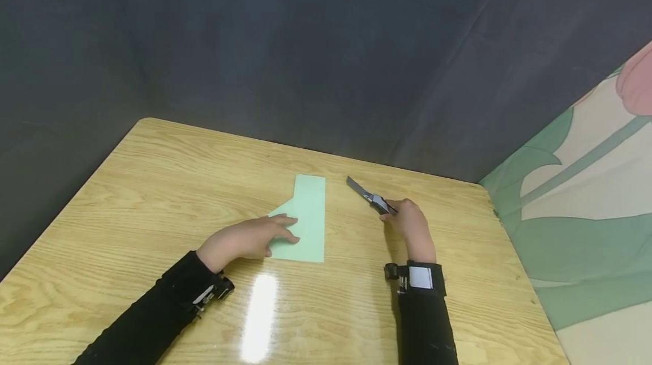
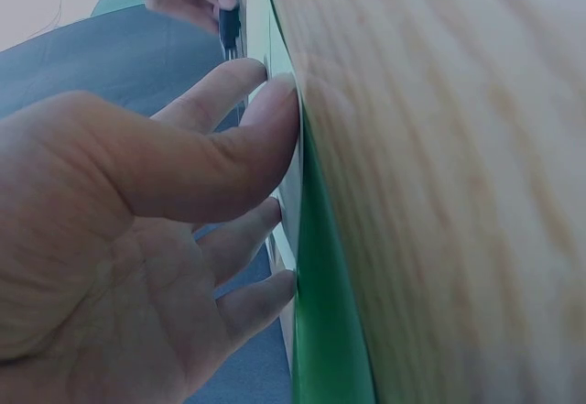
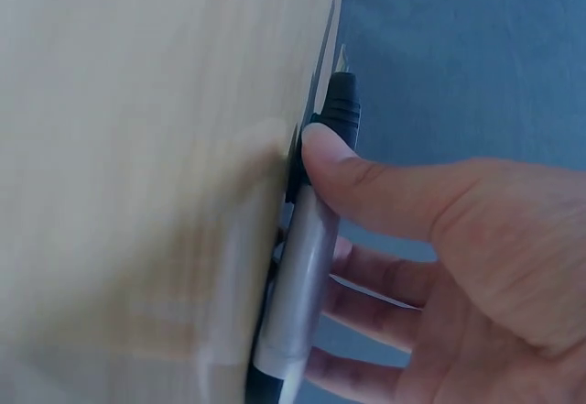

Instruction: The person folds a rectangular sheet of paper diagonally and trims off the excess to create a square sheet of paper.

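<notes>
A pale green sheet of paper lies folded on the table, a slanted part showing at its left. My left hand rests on its left part with fingers spread. In the left wrist view the thumb touches the paper's near edge, above a darker green layer. To the right of the paper, my right hand holds a pen-like tool with a silver barrel, black ridged grip and pointed metal tip. A dark blade-like strip extends beyond it, away from the hand.
The wooden table has its far edge against a dark cloth backdrop. A floral fabric hangs at the right side. Light glares off the tabletop in front of the paper. Each wrist wears a strapped camera.
</notes>
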Action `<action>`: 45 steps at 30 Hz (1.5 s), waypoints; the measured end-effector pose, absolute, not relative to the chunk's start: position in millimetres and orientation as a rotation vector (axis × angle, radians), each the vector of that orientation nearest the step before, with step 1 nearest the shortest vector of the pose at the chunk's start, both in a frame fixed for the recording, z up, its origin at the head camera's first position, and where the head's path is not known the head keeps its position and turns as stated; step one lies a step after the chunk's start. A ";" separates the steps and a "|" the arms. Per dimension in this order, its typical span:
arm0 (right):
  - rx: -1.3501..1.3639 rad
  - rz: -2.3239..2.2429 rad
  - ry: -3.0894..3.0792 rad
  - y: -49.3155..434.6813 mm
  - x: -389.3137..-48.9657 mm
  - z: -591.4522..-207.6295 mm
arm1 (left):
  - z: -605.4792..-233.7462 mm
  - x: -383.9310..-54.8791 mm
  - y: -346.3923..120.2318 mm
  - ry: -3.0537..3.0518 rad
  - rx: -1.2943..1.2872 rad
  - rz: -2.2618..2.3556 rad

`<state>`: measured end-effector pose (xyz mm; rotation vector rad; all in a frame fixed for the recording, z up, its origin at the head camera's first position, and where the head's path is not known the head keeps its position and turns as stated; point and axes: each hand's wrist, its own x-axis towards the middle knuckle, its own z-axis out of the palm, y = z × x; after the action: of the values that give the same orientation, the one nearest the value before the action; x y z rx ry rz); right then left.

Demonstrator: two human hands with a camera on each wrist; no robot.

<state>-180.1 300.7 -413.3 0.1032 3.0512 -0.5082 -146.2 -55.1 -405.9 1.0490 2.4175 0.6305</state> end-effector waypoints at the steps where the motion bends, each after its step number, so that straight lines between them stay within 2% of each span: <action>1: 0.112 -0.500 3.051 304.9 -175.8 -413.4 | -405.8 -145.8 -55.2 2.417 1.046 0.632; 11: 0.226 -0.451 3.036 334.3 -139.6 -415.3 | -408.0 -145.3 -53.6 2.418 1.067 0.619; 17: 0.146 -0.339 3.051 330.2 -132.8 -416.0 | -409.6 -144.5 -52.0 2.410 1.050 0.624; 21: -0.064 -0.282 3.128 298.5 -130.9 -412.8 | -410.1 -142.2 -51.0 2.427 1.062 0.605; 27: -0.502 -0.248 3.088 212.5 -135.4 -409.3 | -409.6 -140.7 -50.9 2.510 1.112 0.530; 30: -0.635 -0.254 2.933 178.1 -136.5 -411.4 | -409.0 -140.1 -49.2 2.555 1.147 0.493; 36: -0.699 -0.183 2.785 153.5 -140.7 -415.4 | -409.3 -136.0 -44.8 2.675 1.148 0.419; 45: -0.688 -0.103 2.794 149.9 -145.1 -414.9 | -401.2 -134.8 -43.2 2.776 0.963 0.172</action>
<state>-145.1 149.9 -414.9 -0.6876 2.7943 -0.1033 -134.8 -43.2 -401.2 0.9631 2.7755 0.1719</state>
